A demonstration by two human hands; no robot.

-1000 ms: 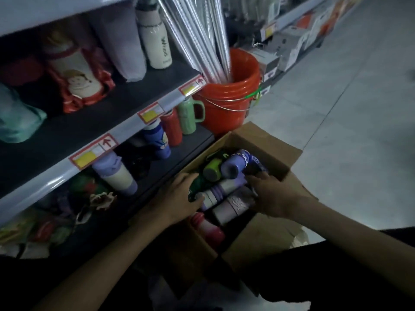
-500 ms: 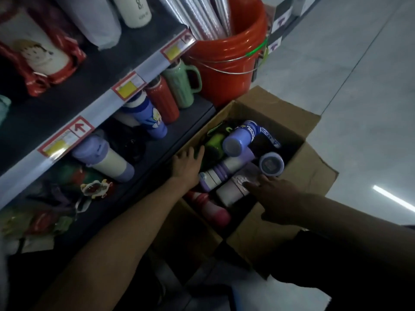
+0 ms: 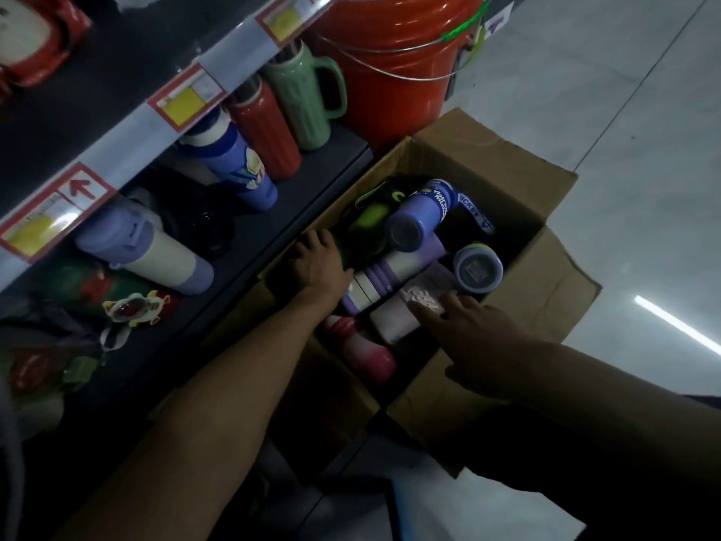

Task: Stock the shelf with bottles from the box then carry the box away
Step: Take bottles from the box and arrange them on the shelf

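The left hand [image 3: 320, 263] is resting, fingers extended, at the shelf-side rim of the box [image 3: 468, 150]. The right hand [image 3: 464, 329] is touching a pale bottle [image 3: 394, 318] near the box's front edge, gripping nothing. The bottles are lying loosely stacked, so pulling one out is probably risking the purple bottle [image 3: 423, 212] rolling down.

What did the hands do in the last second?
The right hand drew back off the bottles toward the near side, now reaching the pale bottle. The left hand slid to the shelf-side edge of the box. No bottle left the box.
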